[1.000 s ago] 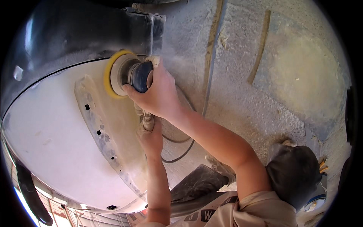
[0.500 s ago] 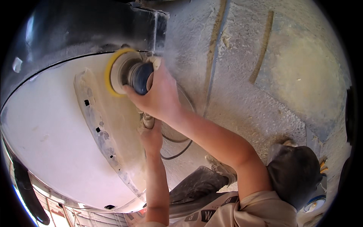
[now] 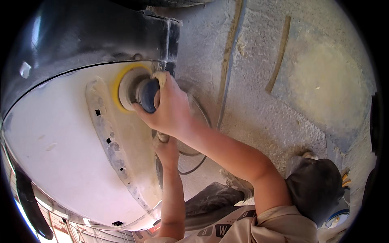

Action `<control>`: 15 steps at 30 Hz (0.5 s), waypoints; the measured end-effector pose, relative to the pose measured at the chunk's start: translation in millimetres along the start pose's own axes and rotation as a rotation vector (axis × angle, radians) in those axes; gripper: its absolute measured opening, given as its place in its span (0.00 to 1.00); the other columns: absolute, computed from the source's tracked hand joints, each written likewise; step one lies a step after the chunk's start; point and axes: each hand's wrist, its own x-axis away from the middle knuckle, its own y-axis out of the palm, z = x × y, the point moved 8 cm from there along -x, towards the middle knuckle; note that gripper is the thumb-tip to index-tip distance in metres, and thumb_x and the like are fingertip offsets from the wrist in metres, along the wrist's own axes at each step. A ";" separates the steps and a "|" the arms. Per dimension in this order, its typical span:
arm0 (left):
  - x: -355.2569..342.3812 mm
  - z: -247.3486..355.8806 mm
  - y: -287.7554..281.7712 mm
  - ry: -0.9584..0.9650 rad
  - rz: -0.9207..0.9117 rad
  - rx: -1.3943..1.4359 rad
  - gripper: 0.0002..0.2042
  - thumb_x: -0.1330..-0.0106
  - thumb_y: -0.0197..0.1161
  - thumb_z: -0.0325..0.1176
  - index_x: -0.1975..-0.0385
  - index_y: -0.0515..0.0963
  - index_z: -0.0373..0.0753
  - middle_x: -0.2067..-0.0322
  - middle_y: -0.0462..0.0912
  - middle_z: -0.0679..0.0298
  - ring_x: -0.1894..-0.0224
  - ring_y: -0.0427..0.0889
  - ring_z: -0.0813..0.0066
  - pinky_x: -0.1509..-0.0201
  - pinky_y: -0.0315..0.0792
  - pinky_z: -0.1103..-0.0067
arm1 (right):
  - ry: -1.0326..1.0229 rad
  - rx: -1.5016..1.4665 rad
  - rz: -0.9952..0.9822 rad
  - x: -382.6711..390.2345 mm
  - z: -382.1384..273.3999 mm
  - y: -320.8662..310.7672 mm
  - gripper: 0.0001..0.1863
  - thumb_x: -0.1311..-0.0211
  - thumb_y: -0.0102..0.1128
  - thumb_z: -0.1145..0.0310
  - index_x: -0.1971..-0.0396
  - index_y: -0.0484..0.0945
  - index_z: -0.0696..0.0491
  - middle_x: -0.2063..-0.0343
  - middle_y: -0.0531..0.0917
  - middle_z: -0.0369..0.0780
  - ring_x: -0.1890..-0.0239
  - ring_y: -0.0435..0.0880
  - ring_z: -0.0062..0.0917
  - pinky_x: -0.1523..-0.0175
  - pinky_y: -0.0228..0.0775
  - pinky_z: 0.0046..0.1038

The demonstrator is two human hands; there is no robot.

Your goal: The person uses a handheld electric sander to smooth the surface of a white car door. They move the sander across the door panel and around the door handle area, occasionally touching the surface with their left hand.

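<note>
My right hand [image 3: 172, 101] wraps over the dark blue head of a round power sander [image 3: 148, 94]. Its yellow-rimmed pad [image 3: 117, 89] lies against the pale vehicle panel [image 3: 56, 141], just short of the seam with a black panel. Lower down, my left hand [image 3: 166, 152] is closed around the sander's handle end [image 3: 163, 137], close to the hose; part of that grip is hidden behind the right wrist. Beside the pad runs a worn strip [image 3: 108, 140] with several small square holes.
A glossy black body panel [image 3: 89, 36] adjoins the pale one. A dark hose [image 3: 204, 115] loops beside my arms over the rough, dusty floor [image 3: 259, 109]. A round blue-rimmed container [image 3: 338, 218] stands at lower right. Part of a tyre [image 3: 178, 3] shows at the top.
The sander has slid a little away from the black panel's seam, with both hands still on it. The whole view has shifted slightly.
</note>
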 end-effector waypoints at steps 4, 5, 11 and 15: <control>13.0 -3.5 0.1 0.043 -0.001 0.043 0.07 0.37 0.65 0.26 0.64 0.80 0.28 0.71 0.83 0.64 0.68 0.77 0.81 0.63 0.72 0.78 | -0.019 -0.008 -0.046 15.6 0.6 3.9 0.34 0.57 0.78 0.61 0.52 0.69 0.56 0.72 0.74 0.41 0.77 0.77 0.34 0.68 0.71 0.36; 7.7 -0.7 -1.1 0.029 -0.005 0.025 0.06 0.37 0.65 0.25 0.65 0.81 0.28 0.71 0.83 0.64 0.68 0.77 0.82 0.63 0.72 0.79 | -0.026 -0.007 -0.013 11.9 0.2 2.4 0.34 0.57 0.78 0.61 0.52 0.69 0.57 0.73 0.74 0.41 0.77 0.76 0.34 0.69 0.71 0.35; -6.2 9.0 2.1 -0.012 -0.037 0.028 0.05 0.37 0.65 0.25 0.66 0.80 0.29 0.72 0.83 0.66 0.69 0.76 0.82 0.64 0.72 0.77 | 0.020 0.010 0.047 -11.2 1.8 -3.3 0.34 0.56 0.78 0.60 0.53 0.67 0.57 0.81 0.71 0.36 0.81 0.74 0.30 0.72 0.69 0.33; 6.0 18.0 3.5 0.166 0.006 0.072 0.05 0.37 0.65 0.25 0.65 0.81 0.29 0.72 0.83 0.66 0.68 0.78 0.81 0.64 0.72 0.77 | -0.014 -0.004 0.015 1.8 0.6 -2.7 0.33 0.56 0.78 0.60 0.54 0.67 0.57 0.81 0.72 0.37 0.80 0.75 0.30 0.71 0.70 0.32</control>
